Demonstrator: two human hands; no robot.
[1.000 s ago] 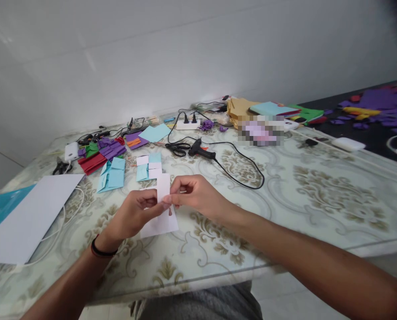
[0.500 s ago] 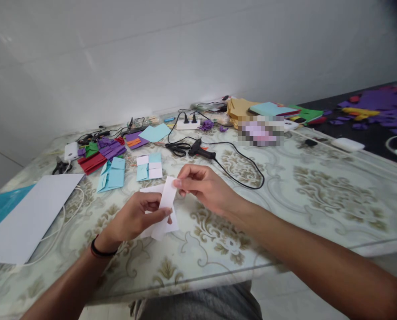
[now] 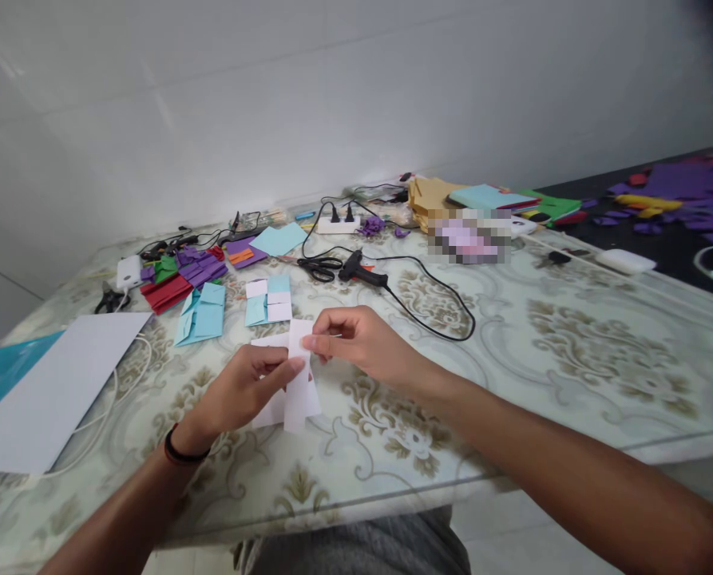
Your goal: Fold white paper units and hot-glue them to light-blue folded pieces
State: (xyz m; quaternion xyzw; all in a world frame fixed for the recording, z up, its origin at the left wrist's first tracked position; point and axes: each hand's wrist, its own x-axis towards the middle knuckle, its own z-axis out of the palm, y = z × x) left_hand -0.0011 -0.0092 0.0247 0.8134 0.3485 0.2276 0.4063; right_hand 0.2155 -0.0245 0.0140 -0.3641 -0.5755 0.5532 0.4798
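A narrow white paper strip (image 3: pixel 296 383) is held upright between both hands above the patterned table (image 3: pixel 512 359). My right hand (image 3: pixel 356 342) pinches its upper end with thumb and forefinger. My left hand (image 3: pixel 242 391), a black band at its wrist, grips the strip's middle with curled fingers. A larger white paper piece (image 3: pixel 271 411) lies flat on the table right beneath the hands, partly hidden by them.
Small blue and white folded pieces (image 3: pixel 267 299) and light blue papers (image 3: pixel 202 313) lie just beyond the hands. Scissors (image 3: pixel 320 266), a black glue gun (image 3: pixel 361 271) with its cable and a power strip (image 3: pixel 338 225) sit further back. A big white sheet (image 3: pixel 50 383) lies at left.
The strip has swung from tilted to nearly upright. My right hand came down and left along it towards my left hand, whose grip stays where it was.
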